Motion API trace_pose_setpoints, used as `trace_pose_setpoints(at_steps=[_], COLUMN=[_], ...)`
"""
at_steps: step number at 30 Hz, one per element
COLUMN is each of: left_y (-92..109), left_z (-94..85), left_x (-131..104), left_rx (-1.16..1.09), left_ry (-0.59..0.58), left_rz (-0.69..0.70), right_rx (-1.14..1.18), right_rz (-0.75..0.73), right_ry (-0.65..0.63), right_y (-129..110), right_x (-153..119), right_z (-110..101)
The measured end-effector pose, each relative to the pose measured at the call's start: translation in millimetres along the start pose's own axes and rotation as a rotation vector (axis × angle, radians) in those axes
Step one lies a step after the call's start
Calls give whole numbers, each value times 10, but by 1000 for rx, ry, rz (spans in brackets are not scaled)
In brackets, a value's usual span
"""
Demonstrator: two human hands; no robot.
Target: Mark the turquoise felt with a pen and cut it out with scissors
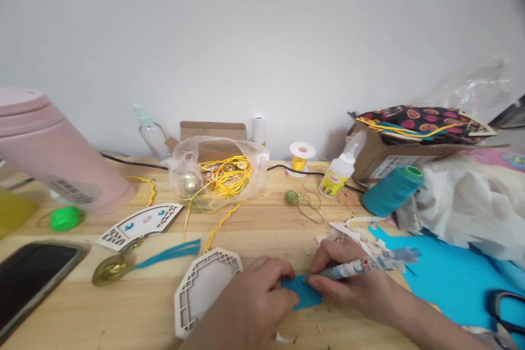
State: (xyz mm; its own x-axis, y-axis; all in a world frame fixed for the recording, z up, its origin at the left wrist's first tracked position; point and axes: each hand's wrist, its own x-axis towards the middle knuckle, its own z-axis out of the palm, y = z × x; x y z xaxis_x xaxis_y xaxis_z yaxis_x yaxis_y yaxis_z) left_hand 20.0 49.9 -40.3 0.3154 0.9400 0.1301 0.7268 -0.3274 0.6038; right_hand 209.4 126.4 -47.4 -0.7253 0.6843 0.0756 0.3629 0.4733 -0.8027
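The left hand [257,291] has fingers grasping a blue piece [307,294] by its left end; the right hand's [363,291] fingers clasp a pen [356,268], tip at the piece.

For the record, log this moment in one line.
left hand: on blue piece | right hand: holds pen at it | nearby: octagonal panel

A paper piece [307,291] lay on the counter [135,317] between left hand [262,292] and right hand [361,291].
Left of these lay the frame [207,287], then the phone [36,284]; behind, from left, sat the bag [180,167], thread spool [299,164] and glue bottle [337,175]; the thread cone [391,191] lay before the box [383,156], the scissors [491,306] far right.
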Motion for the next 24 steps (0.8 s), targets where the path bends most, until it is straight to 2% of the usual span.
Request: trace_pose_setpoints(at_steps=[3,7,12,18,24], left_y=[-3,-13,-23,-27,-47], left_z=[-18,-2,13,2,39], left_x=[2,-1,-12,-19,-19], left_rx=[-8,-19,31,48,-8], left_ry=[-11,4,3,-8,7], left_rz=[24,-27,82,104,43], right_rx=[-2,4,-14,-33,-65], right_rz=[-3,-9,-17,-37,-73], right_ry=[-4,-22,-21,-7,7], right_y=[4,-8,-22,-8,-24], right_x=[10,22,18,9,0], right_z=[2,-1,-9,-9,-16])
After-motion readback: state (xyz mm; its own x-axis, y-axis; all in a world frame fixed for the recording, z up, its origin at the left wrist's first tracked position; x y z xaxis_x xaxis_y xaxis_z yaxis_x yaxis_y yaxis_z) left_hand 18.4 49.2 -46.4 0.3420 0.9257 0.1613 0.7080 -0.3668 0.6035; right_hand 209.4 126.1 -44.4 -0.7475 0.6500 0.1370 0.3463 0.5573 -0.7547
